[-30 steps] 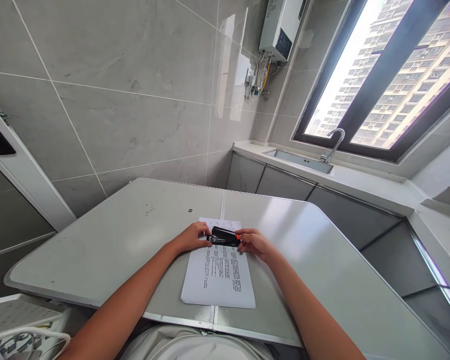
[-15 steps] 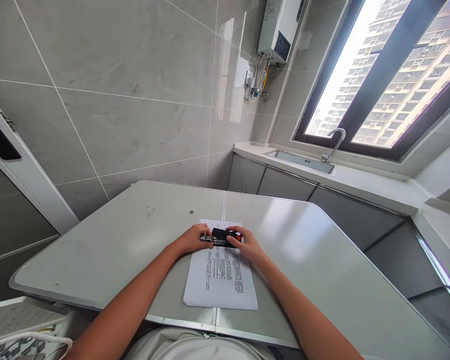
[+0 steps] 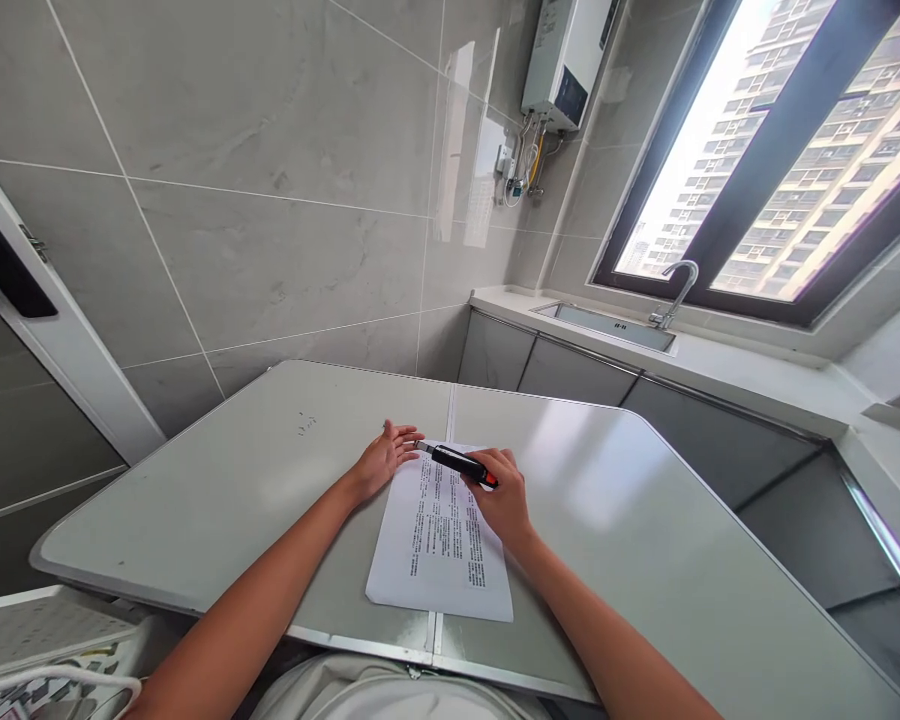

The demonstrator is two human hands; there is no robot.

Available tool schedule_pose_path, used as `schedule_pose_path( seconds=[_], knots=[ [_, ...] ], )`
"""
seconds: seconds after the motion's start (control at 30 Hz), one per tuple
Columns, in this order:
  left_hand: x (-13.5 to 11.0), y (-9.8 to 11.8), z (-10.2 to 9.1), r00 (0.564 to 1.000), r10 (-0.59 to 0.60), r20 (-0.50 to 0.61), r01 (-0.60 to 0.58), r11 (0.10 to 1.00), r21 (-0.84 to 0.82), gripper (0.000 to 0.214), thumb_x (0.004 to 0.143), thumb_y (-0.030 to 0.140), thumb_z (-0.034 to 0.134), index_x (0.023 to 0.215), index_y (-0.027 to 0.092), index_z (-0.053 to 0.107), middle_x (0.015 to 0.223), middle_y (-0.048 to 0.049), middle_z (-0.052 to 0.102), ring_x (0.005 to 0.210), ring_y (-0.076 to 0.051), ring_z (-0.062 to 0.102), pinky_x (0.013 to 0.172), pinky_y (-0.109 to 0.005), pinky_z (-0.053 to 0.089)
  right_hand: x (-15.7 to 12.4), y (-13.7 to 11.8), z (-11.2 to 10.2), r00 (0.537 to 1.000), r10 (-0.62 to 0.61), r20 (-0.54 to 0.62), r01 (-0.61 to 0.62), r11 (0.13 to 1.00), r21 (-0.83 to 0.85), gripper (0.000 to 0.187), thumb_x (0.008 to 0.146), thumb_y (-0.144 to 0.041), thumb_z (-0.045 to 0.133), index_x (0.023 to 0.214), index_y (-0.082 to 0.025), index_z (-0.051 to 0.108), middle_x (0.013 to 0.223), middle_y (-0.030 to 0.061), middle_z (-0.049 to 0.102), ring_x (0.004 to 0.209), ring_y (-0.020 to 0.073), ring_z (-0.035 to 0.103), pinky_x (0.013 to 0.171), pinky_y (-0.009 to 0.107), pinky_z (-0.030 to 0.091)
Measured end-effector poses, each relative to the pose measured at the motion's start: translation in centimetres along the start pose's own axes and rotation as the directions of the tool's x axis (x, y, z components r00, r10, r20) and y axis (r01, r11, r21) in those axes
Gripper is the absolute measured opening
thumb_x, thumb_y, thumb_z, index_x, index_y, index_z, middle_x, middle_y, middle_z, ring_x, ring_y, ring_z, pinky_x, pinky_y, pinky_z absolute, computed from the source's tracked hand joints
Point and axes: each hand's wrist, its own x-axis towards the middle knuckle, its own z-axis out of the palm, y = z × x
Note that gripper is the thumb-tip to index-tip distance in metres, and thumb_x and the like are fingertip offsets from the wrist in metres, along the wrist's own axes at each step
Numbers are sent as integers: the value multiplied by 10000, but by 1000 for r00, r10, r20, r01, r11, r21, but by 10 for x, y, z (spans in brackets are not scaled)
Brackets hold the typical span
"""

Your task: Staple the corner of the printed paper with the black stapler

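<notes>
My right hand is closed around the rear end of a black stapler with a red-orange patch. The stapler slants over the upper part of a printed sheet of paper, its metal front end pointing left. Just left of that end, my left hand is open with its fingers stretched out toward it; whether they touch it I cannot tell. The paper lies flat across the table's middle seam.
Several tiny dark bits, like loose staples, lie on the left of the pale table. A white basket stands below its left edge. Behind to the right is a counter with a sink and faucet.
My left hand has let go of the stapler's front and opened. My right hand has turned the stapler, which now slants. The small dark piece behind the paper is now mostly hidden by my left hand.
</notes>
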Motion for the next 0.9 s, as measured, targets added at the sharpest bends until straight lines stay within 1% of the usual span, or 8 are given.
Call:
schedule_pose_path(
  seconds=[0.1,0.2,0.3,0.47,0.57,0.67,0.77,0.9],
  knots=[
    [-2,6,3,979,-131,153,157,972,-173,864,959,813,255,1270,103,639,1371,-234,629,1336,-303,577,1158,-453,439,-5,1,-1,977,-214,-12,213,976,-54,460,849,-39,533,1153,-305,752,1070,55,737,967,258,589,845,435,542],
    [-3,7,4,960,-188,206,224,960,-167,819,978,779,297,1217,99,685,1283,-224,687,1316,-306,602,1176,-455,436,-9,3,-2,930,-349,114,361,926,-110,526,880,-6,484,1203,-329,746,1107,45,742,992,239,622,891,432,547],
    [-3,6,2,959,-206,194,235,961,-143,748,1007,720,337,1183,95,709,1264,-213,700,1283,-304,628,1181,-446,443,-11,2,-3,904,-379,200,411,898,-159,491,941,-22,470,1221,-325,737,1131,41,747,1018,223,638,922,406,545],
    [-1,0,1,964,-205,171,235,955,-182,517,1055,509,434,1122,89,727,1230,-192,714,1259,-284,645,1182,-429,463,-13,3,1,900,-373,225,418,885,-204,462,955,-43,492,1228,-331,729,1162,36,748,1040,223,643,944,403,515],
    [1,-2,0,976,-198,88,214,939,-270,262,986,183,494,1040,70,724,1207,-189,727,1247,-259,659,1202,-409,450,-10,1,3,953,-294,77,304,924,-232,455,883,-26,518,1159,-308,745,1101,38,758,1016,241,645,944,439,476],
    [2,-2,-4,987,-154,-37,132,930,-343,280,872,8,478,1032,37,705,1201,-212,729,1256,-246,663,1226,-396,429,-5,-2,3,994,-97,-49,87,981,-172,300,833,-108,609,1044,-268,748,1015,51,760,945,260,647,927,462,465],
    [4,-2,-7,987,-99,-129,50,940,-338,258,907,7,492,1082,42,679,1229,-220,715,1253,-243,671,1223,-391,436,-2,0,2,985,154,74,-152,988,-35,208,779,-245,724,987,-249,734,947,51,755,856,258,651,848,422,496],
    [4,-4,-7,979,-67,-191,16,965,-260,182,977,73,537,1109,71,663,1203,-196,727,1182,-229,709,1192,-395,468,-4,9,3,898,311,313,-345,937,60,304,712,-277,777,1009,-231,728,922,22,752,825,235,657,800,369,508]
  ],
)
